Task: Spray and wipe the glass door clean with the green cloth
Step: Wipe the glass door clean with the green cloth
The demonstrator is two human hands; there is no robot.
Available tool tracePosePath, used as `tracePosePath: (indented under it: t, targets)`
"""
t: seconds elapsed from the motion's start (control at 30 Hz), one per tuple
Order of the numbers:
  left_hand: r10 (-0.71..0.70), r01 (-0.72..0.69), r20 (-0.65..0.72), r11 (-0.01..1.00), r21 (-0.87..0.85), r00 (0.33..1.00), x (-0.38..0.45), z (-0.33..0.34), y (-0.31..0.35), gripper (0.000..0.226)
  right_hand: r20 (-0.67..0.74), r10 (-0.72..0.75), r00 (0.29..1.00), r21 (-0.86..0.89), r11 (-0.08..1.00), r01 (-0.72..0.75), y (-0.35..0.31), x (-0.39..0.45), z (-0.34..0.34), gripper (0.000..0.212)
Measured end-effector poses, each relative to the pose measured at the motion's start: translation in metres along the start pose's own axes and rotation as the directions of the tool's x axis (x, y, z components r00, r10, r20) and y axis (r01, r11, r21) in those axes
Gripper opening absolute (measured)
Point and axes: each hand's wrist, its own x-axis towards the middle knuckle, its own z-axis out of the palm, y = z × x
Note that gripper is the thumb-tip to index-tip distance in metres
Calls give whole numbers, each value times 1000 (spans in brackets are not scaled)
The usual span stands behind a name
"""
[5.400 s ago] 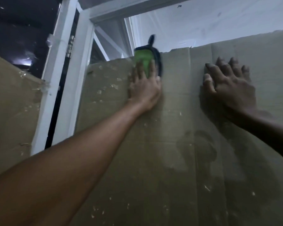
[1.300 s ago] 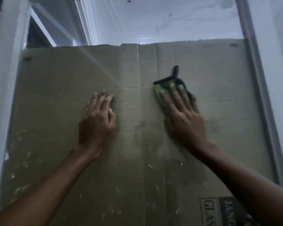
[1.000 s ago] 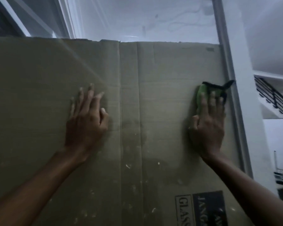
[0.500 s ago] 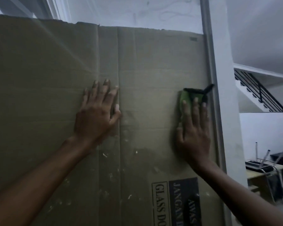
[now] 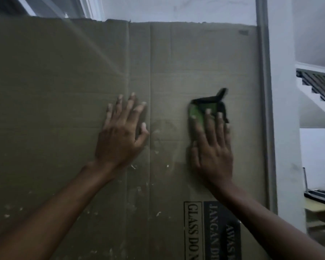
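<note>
The glass door [image 5: 176, 12] fills the view, with brown cardboard [image 5: 54, 81] behind most of the pane and bare glass above it. My right hand [image 5: 212, 149] presses the green cloth [image 5: 197, 111] with its dark edging flat against the glass, right of the middle; only the cloth's top shows past my fingertips. My left hand [image 5: 122, 136] lies flat on the glass with fingers spread and nothing in it. No spray bottle is in view.
The grey door frame [image 5: 265, 109] runs down the right side of the pane. A printed "GLASS DO..." label [image 5: 212, 229] sits low on the cardboard. Beyond the frame are a staircase [image 5: 317, 87] and a table with upturned chair legs [image 5: 321, 196].
The cloth went from my left hand to my right, which swept it right to the frame and has now slid it back left and slightly down. My left hand stays flat on the glass.
</note>
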Motion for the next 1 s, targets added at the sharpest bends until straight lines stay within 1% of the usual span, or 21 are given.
tracePosePath:
  t: [0.07, 0.13, 0.2, 0.27, 0.33, 0.37, 0.43, 0.47, 0.53, 0.57, 0.6, 0.63, 0.67, 0.7, 0.73, 0.77, 0.8, 0.83, 0.9, 0.97, 1.0]
  targets:
    - [0, 0, 37, 1000, 24, 999, -5, 2, -4, 59, 48, -214, 976, -20, 976, 215, 5, 1, 0, 67]
    - [0, -2, 48, 999, 44, 999, -6, 6, -8, 60, 39, -223, 974, -28, 974, 224, 20, 6, -5, 67]
    - [0, -2, 43, 999, 51, 999, -6, 8, -8, 62, 2, -23, 1000, 24, 999, 23, 27, 12, -12, 68]
    - [3, -6, 57, 999, 54, 998, -8, 9, -7, 65, -32, 215, 976, 118, 970, -210, 17, 17, -12, 70]
    - [11, -14, 67, 999, 45, 998, -11, 8, -6, 65, -52, 347, 936, 158, 929, -335, -8, 19, -6, 72]
    - [18, -21, 69, 999, 41, 997, -14, 6, -8, 64, -58, 353, 934, 153, 927, -341, -25, 18, -1, 72]
    - [40, -43, 78, 999, 34, 996, -21, -1, -18, 62, -24, 202, 979, 122, 973, -198, -59, 12, 12, 69]
    - [45, -48, 80, 998, 36, 996, -26, -4, -24, 62, 11, 35, 999, 111, 993, -36, -71, 6, 18, 66]
    - [39, -43, 78, 998, 51, 996, -36, -14, -42, 62, 69, -328, 942, 107, 942, 320, -78, 3, 23, 63]
    - [37, -42, 80, 998, 56, 996, -39, -18, -49, 61, 82, -414, 907, 96, 909, 406, -72, 7, 22, 61]
    - [37, -42, 84, 997, 61, 996, -41, -19, -52, 61, 76, -415, 907, 90, 908, 409, -60, 11, 19, 60]
    - [31, -38, 89, 996, 75, 996, -45, -26, -65, 61, 44, -330, 943, 98, 941, 325, -61, 17, 20, 60]
    - [30, -38, 91, 995, 91, 995, -48, -33, -77, 61, 3, -162, 987, 120, 980, 160, -65, 22, 20, 61]
    - [32, -41, 88, 994, 100, 996, -49, -34, -79, 62, -32, 38, 999, 143, 989, -33, -65, 25, 19, 62]
    - [28, -38, 89, 993, 111, 996, -52, -38, -86, 62, -55, 211, 976, 168, 965, -199, -78, 28, 22, 63]
    - [18, -31, 98, 992, 125, 995, -57, -44, -95, 62, -64, 317, 946, 178, 936, -302, -100, 29, 28, 65]
    - [13, -28, 103, 990, 137, 995, -61, -48, -103, 62, -65, 346, 936, 161, 929, -333, -123, 28, 33, 66]
    - [15, -31, 109, 988, 149, 994, -65, -51, -110, 62, -54, 301, 952, 136, 947, -292, -145, 25, 39, 67]
    - [19, -41, 127, 984, 176, 992, -71, -56, -124, 63, 14, -17, 1000, 118, 993, 15, -178, 8, 52, 65]
    - [33, -63, 142, 975, 215, 989, -76, -60, -135, 64, 79, -396, 915, 127, 914, 385, -187, -4, 59, 61]
    - [41, -76, 146, 968, 241, 988, -78, -63, -141, 64, 90, -486, 870, 129, 871, 473, -183, -1, 59, 60]
